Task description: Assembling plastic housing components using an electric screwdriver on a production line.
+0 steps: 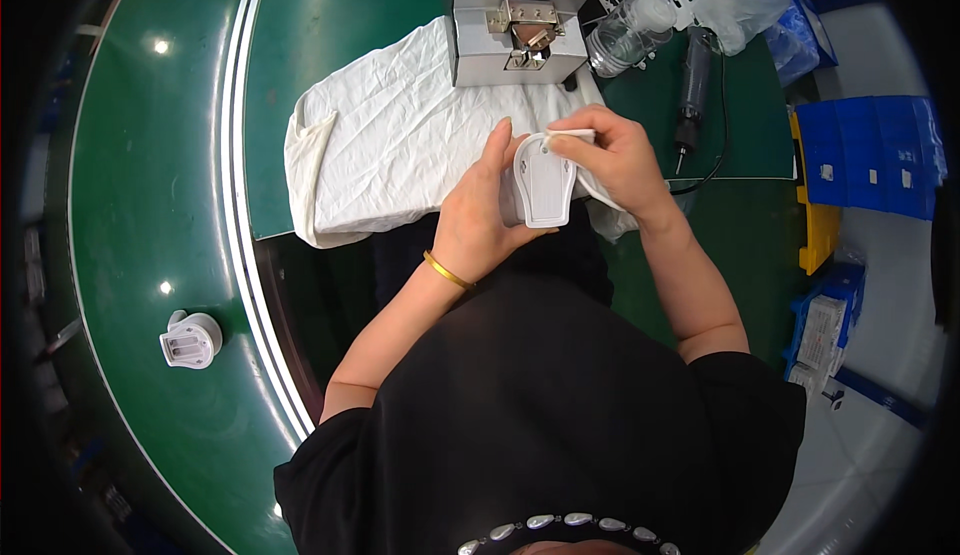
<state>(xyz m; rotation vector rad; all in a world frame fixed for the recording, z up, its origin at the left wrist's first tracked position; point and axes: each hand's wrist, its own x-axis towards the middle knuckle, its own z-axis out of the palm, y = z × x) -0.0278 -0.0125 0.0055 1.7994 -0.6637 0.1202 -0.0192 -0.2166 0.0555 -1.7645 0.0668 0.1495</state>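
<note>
And here's the white casing [547,190], held up in front of the grey metal machine [525,27], on the person's side of it, its recessed face turned upward. The left hand [472,207] has it: fingers grasping the casing along its left flank and lower end, a gold bracelet [449,270] on that wrist. In comes the right hand [625,163] at the end nearer the machine, thumb and forefinger pinched on something thin and white [580,134] right at the casing's rim; whether that's fabric or plastic, I can't tell.

Spreading forward and left of the machine is a rumpled white cloth [400,135] on the green table [330,30]. Just right of the machine, a clear plastic jar [630,33] lies tilted; farther right, an electric screwdriver [692,95], its tip toward the person. A clear plastic bag [735,0] is bunched beyond the jar, and blue bins [870,155] stand well to the machine's right. Well to its left and nearer the person, a second white unit [191,340] sits with its compartment showing.
</note>
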